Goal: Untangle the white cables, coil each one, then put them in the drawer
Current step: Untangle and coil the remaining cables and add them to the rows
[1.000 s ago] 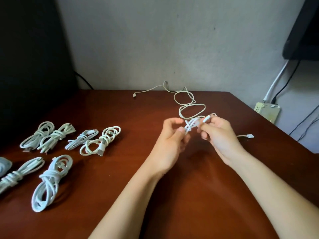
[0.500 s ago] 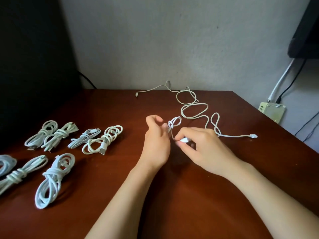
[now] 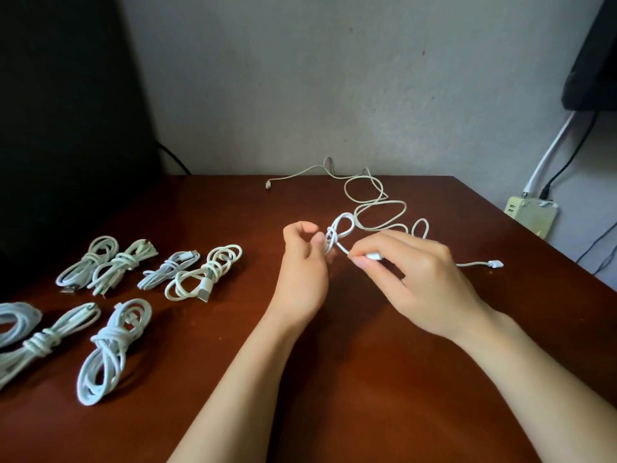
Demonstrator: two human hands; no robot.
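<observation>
My left hand (image 3: pixel 302 272) pinches a small coil of white cable (image 3: pixel 339 233) above the middle of the brown table (image 3: pixel 334 379). My right hand (image 3: pixel 412 279) pinches that cable's plug end just to the right of the coil. Behind my hands a loose white cable (image 3: pixel 377 208) lies in loops toward the wall, one plug (image 3: pixel 495 264) on the right and one end (image 3: pixel 268 185) at the back. Several coiled white cables (image 3: pixel 110 349) lie in two rows on the left. No drawer is in view.
A grey wall stands right behind the table's far edge. A dark panel (image 3: pixel 66 128) fills the left. Off the table's right edge sits a yellowish power strip (image 3: pixel 531 213) with white and black cords, below a dark object (image 3: pixel 594 55) at the top right.
My hands have shifted left and lower with the small coil. My right hand drew the plug end out to the coil's right, and the loose cable's loops now lie uncovered behind them.
</observation>
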